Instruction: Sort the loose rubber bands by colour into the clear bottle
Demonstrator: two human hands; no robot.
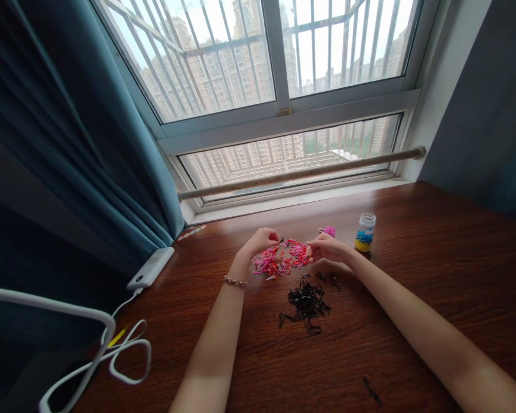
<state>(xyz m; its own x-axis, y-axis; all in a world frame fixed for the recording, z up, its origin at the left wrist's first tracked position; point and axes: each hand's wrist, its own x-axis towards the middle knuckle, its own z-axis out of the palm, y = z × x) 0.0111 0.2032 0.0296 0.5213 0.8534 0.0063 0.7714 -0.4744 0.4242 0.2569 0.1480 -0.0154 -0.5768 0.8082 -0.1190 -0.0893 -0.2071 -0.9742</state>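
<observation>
My left hand (262,241) is closed in a pinch at the far left of a pile of small pink and red looped clips (279,261). A small black clip (281,240) shows at its fingertips. At the pile's right edge is my right hand (327,248), its fingers curled together against the clips; what they hold, if anything, is too small to make out. Nearer to me lies a heap of black looped clips (308,300), with a few strays around it. The clips resemble plastic stitch markers, though their exact kind is unclear.
Right of my right hand stands a clear jar (364,232) with blue and yellow contents. A pink round thing (329,230) lies behind that hand. One black piece (372,390) is near the front. A white power bank (150,268) with a cable (129,344) lies left, beside the curtain (124,143).
</observation>
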